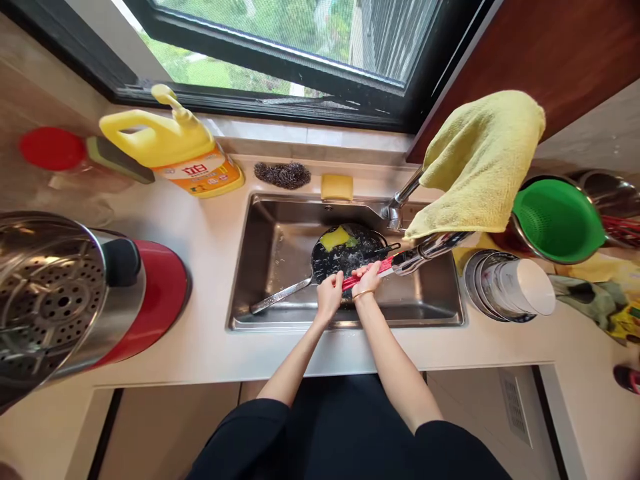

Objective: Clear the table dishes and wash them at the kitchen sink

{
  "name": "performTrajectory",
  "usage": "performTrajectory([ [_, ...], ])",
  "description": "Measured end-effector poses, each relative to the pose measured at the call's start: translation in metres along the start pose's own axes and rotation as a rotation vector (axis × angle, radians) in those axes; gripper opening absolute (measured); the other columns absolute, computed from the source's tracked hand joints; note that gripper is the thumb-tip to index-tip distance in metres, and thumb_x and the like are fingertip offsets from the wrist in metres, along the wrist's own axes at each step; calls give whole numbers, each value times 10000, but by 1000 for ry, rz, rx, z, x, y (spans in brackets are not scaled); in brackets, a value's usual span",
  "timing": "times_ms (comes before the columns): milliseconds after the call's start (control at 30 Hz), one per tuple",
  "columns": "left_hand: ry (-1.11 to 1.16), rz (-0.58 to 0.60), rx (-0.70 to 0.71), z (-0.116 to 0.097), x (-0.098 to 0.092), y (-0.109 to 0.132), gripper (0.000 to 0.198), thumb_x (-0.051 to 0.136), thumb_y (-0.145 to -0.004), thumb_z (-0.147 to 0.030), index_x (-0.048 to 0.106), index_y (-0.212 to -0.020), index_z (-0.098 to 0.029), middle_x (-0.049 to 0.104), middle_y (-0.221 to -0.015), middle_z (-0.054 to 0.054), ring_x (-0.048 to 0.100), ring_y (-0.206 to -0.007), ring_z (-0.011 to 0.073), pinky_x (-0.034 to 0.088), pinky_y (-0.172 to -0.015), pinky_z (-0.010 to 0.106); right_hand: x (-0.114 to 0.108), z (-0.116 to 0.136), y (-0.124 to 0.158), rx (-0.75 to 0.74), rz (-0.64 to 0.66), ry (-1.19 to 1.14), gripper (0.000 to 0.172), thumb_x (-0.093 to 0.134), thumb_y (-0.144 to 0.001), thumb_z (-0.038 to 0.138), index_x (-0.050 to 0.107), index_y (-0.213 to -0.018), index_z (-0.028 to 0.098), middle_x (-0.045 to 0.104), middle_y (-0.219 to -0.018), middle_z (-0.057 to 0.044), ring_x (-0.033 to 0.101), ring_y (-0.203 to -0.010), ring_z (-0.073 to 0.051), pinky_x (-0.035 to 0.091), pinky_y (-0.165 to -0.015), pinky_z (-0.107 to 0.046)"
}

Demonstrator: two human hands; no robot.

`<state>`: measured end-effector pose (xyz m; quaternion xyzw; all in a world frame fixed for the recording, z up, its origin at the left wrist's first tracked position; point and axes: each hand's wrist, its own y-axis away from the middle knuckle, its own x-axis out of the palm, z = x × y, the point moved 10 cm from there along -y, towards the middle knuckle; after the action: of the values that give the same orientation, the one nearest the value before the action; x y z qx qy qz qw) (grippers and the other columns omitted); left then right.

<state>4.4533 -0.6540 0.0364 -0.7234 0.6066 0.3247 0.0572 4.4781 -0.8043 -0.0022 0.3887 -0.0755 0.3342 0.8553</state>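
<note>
Both my hands are over the sink (290, 247), in front of the faucet (434, 245). My right hand (367, 280) is closed round a bundle of thin red sticks (351, 283) that look like chopsticks, close under the spout. My left hand (330, 295) is closed at their near end. Beneath them a black frying pan (325, 262) lies in the sink, wet and with some suds. Its metal handle (281, 295) points to the lower left. A yellow sponge (335, 238) lies in the pan, and a black utensil handle (389, 249) sticks out over its right rim.
Behind the sink are a steel-wool scourer (283, 175), a yellow sponge block (337, 187) and a yellow detergent bottle (175, 150). A yellow towel (480, 160) drapes over the faucet. Stacked bowls (510, 287) and a green colander (557, 220) stand right; a red-based steamer (155, 293) stands left.
</note>
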Motion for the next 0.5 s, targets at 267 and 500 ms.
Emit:
performTrajectory([
  [267, 93, -139, -43, 2, -38, -12, 500, 497, -805, -474, 331, -437, -179, 261, -460, -47, 254, -504, 85, 209, -520, 236, 0, 3, 8, 89, 133, -91, 108, 575, -788, 277, 485, -774, 218, 668, -666, 51, 666, -649, -100, 552, -710, -286],
  [500, 74, -184, -32, 16, -58, 2, 433, 476, -812, -421, 324, -476, -194, 303, -475, -48, 293, -516, 94, 246, -524, 222, 6, 47, -31, 180, 214, -116, 454, 462, -799, 428, 192, -502, 216, 199, -356, 96, 204, -303, -70, 237, -327, -201],
])
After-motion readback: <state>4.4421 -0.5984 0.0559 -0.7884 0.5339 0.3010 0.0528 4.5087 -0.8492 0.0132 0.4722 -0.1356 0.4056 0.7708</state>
